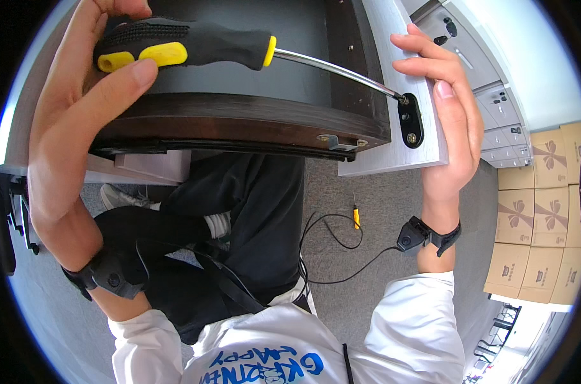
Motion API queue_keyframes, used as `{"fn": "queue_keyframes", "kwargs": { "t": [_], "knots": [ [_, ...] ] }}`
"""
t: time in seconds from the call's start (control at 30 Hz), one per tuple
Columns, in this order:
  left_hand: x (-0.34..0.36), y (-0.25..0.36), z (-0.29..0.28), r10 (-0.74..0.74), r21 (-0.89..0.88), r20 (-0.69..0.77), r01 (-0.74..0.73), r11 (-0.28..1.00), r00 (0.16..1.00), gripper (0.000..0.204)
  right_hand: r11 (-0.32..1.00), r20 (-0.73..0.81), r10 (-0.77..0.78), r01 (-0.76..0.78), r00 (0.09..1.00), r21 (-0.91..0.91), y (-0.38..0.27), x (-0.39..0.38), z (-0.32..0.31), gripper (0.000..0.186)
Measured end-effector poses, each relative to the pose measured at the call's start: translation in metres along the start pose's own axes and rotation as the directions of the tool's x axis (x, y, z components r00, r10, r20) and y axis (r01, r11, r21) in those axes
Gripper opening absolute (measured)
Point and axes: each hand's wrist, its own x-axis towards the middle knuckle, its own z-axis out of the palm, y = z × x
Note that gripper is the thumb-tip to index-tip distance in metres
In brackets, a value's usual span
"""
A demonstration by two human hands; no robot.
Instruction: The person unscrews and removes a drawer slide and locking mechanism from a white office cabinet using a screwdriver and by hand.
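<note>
Over the feed I have my left grip (60, 128) raised and curled closed, thumb (127, 83) stretched inward, wrist (73, 233) bent; my right grip (455, 131) stands upright, fingers (434, 69) bent leftward, both forearms (436, 261) reaching forward

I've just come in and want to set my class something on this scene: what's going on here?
A person's left hand grips a big screwdriver, its tip at the far end of a black plate on a pale panel. The right hand rests against that panel, fingers over its edge. The panel stands at the end of a dark drawer. A screw shows at the plate's near end. A yellow screwdriver lies on the carpet, untouched.
</note>
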Motion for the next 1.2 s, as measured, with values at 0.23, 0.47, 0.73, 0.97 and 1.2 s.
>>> {"fn": "queue_keyframes", "kwargs": {
  "t": [0.23, 0.47, 0.73, 0.97, 1.2],
  "knots": [
    [0.005, 0.008, 0.002, -0.161, 0.039, 0.133, 0.158, 0.987, 0.978, 0.051, 0.999, -0.029, 0.025, -0.023, 0.999, 0.042, 0.002, -0.001, -0.001, 0.037],
    [0.011, -0.006, 0.006, -0.426, -0.071, 0.263, 0.458, 0.886, 0.866, 0.049, 0.999, -0.03, 0.004, -0.003, 1.0, 0.046, 0.0, -0.001, -0.001, 0.037],
    [0.001, 0.019, -0.006, -0.177, -0.027, 0.149, 0.183, 0.983, 0.973, 0.057, 0.997, -0.036, 0.017, -0.015, 0.999, 0.073, 0.001, -0.002, 0.0, 0.037],
    [-0.001, 0.015, 0.007, -0.167, 0.019, 0.102, 0.166, 0.986, 0.981, 0.046, 0.996, -0.04, 0.026, -0.023, 0.999, 0.087, 0.001, -0.002, -0.001, 0.037],
    [0.006, 0.008, -0.007, -0.321, 0.028, 0.215, 0.322, 0.946, 0.923, 0.044, 0.997, -0.034, 0.023, -0.021, 0.999, 0.079, -0.003, 0.001, 0.001, 0.037]
  ]
}}
